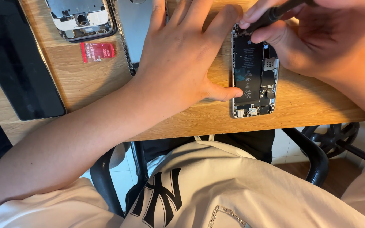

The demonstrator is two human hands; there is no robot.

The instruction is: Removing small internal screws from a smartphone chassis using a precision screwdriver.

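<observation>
The wooden desk [85, 80] carried all parts. A black tablet-like slab [17, 63] lay at my far left; beside it sat a stripped phone frame [81, 19], a grey rear panel [134, 25] and a small red packet [97, 51].

The opened smartphone [253, 71] lay face-up near the desk's front edge, its black battery [247, 63] and lower connectors exposed.

My left hand [178, 55] was spread flat and wide on the desk, thumb tip pressed against the phone's left edge to brace it. My right hand [313, 38] was closed around a dark screwdriver [275, 12], its tip at the phone's top end; the exact contact point was hidden by my fingers.

Judged step: working a fastener at the upper end of the chassis. The next move would call for steady downward pressure, a vertical tool, and the brace maintained.
</observation>
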